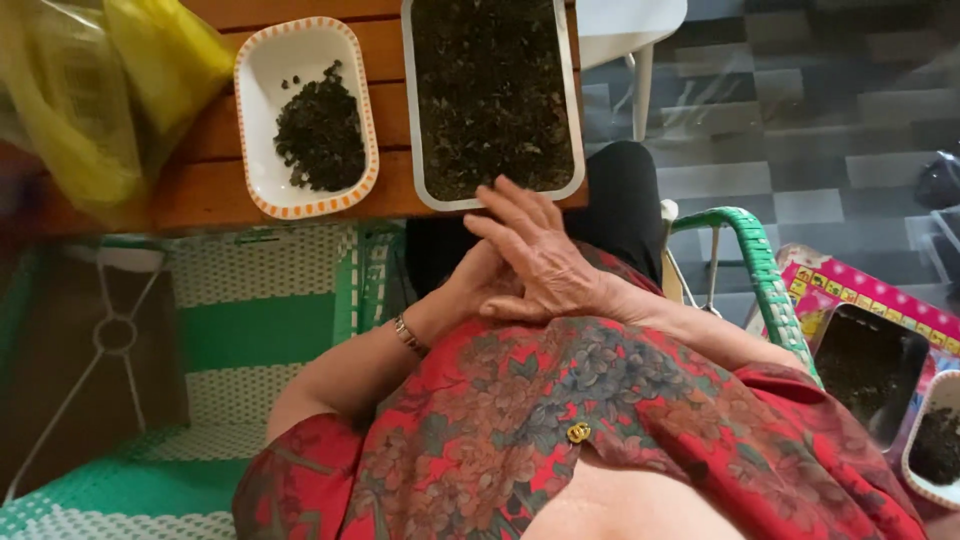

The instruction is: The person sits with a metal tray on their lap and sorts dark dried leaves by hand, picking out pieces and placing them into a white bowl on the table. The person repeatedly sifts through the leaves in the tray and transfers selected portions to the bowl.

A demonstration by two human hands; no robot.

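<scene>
The right hand (535,262) is laid open over the left hand (478,285), whose grip cannot be told. The grey tray (415,110) of dark dried leaves lies at 12 o'clock; small pinches should be drawn gently.

floor (800,110): grey checkered tiles | wooden table (200,180) | green-white woven chair (270,330) | light: soft, even

A red blouse (600,430) with a grey-green floral print and a gold button (578,432). White dish (262,60) with an orange-dashed rim, white tray (408,100), both holding dark leaves (320,130). Brown wooden table (210,185). Yellow bag (110,80). Green-and-white woven chair (260,320). Pink patterned box (860,285). Gold bracelet (406,335).
</scene>
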